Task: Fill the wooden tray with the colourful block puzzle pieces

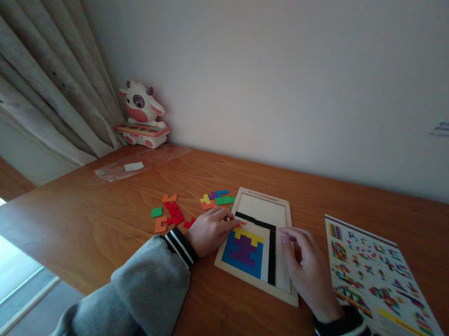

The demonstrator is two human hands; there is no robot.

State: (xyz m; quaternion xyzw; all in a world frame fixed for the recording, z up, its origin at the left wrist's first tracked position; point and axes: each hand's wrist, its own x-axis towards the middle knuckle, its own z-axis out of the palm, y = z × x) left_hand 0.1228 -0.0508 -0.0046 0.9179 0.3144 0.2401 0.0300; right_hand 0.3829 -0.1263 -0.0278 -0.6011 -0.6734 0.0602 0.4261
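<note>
A pale wooden puzzle tray [220, 263] lies on the table between my hands. In its lower left part, blue [226, 254], purple [244, 250] and yellow [259, 240] pieces fit together. Black strips [272, 256] form a corner above and to the right of them. My left hand [212, 228] reaches over the tray's left edge, its fingers closed on a small reddish-orange puzzle piece [242, 224] just above the yellow. At the tray's right side, my right hand [306, 265] has its index finger stretched toward the black corner, thumb a little below; nothing shows between them.
Loose red [174, 213], orange [161, 224] and green [156, 212] pieces lie left of the tray, with another group behind my left hand. A printed pattern sheet [374, 274] lies at right. Behind left are clear plastic bags [114, 171] and a cow toy [144, 114].
</note>
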